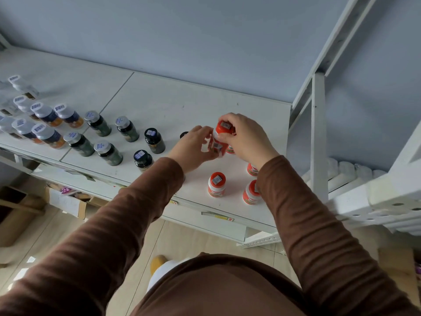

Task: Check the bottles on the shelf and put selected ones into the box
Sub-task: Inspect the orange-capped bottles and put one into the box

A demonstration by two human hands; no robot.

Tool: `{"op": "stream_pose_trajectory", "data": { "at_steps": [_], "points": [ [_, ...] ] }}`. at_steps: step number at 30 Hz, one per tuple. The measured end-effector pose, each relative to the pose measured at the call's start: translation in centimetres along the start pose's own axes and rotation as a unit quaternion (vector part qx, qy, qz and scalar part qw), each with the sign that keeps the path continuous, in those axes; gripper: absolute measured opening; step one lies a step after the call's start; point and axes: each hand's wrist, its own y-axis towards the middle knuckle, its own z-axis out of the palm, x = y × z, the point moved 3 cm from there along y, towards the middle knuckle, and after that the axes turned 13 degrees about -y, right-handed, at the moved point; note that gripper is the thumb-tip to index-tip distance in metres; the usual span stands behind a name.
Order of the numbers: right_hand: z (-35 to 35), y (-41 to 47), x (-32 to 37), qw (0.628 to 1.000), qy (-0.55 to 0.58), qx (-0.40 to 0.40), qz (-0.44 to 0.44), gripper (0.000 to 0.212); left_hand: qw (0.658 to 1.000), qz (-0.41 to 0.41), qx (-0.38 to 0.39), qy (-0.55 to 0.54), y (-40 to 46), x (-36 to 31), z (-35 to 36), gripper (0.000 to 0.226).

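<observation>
A red-capped bottle (219, 142) with a white and red label is held just above the white shelf (173, 106). My right hand (247, 137) grips its red cap from the right. My left hand (194, 147) holds the bottle's body from the left, fingers curled round it. Other red-capped bottles stand near the shelf's front right: one (216, 184) in front of my hands, another (250, 193) beside my right sleeve, and a third (251, 169) partly hidden behind my right wrist. A box is not plainly in reach on the shelf.
Dark bottles (155, 140) with barcode stickers on their caps stand in rows left of my hands, and white-capped bottles (46, 115) fill the far left. A white upright post (319, 137) bounds the shelf on the right. Cardboard boxes (68, 201) sit on the floor below.
</observation>
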Motion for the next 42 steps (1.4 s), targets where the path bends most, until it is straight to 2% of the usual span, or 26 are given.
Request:
{"op": "stream_pose_trajectory", "data": {
  "at_steps": [4,8,13,18,22,24,28,32,35,38,40,42],
  "points": [
    [3.1,-0.5,-0.8,0.997,-0.070,0.021,0.007,0.039,0.974,0.006,0.016,0.224,0.2,0.7,-0.3,0.060],
    [5.7,-1.1,-1.3,0.992,-0.114,0.046,0.006,0.044,0.947,0.022,0.013,0.321,0.4,0.7,0.0,0.058],
    [7.1,-1.2,-1.6,0.990,-0.138,0.040,0.010,0.051,0.940,0.022,0.010,0.340,1.0,0.9,0.4,0.058],
    [6.7,-1.2,-1.9,0.994,-0.096,0.045,0.019,0.051,0.940,0.026,0.016,0.339,1.6,1.0,0.5,0.058],
    [4.3,0.2,-2.8,0.993,-0.048,-0.084,0.073,0.034,0.941,0.038,0.006,0.337,2.6,0.4,0.2,0.056],
    [3.8,1.4,-3.3,0.988,-0.055,-0.108,0.096,0.040,0.941,0.043,0.002,0.337,3.5,0.0,0.1,0.055],
    [5.2,3.9,-4.2,0.988,-0.106,0.002,0.109,0.057,0.935,0.048,0.002,0.351,5.6,-0.2,0.4,0.053],
    [6.7,5.0,-4.4,0.986,-0.120,0.049,0.102,0.050,0.930,0.042,0.014,0.365,7.2,0.2,1.0,0.053],
    [6.4,5.2,-4.6,0.989,-0.087,0.031,0.115,0.044,0.934,0.041,0.018,0.354,8.0,0.5,1.1,0.053],
    [4.1,5.4,-4.7,0.989,0.038,-0.031,0.137,0.037,0.953,0.051,0.002,0.300,8.2,0.5,0.5,0.056],
    [2.0,5.4,-4.2,0.982,0.103,-0.082,0.135,0.034,0.980,0.060,-0.015,0.188,8.2,0.3,0.1,0.056],
    [0.1,5.4,-3.7,0.970,0.154,-0.118,0.146,0.035,0.998,0.056,-0.028,0.004,7.8,-0.5,-0.4,0.052]
  ]
}}
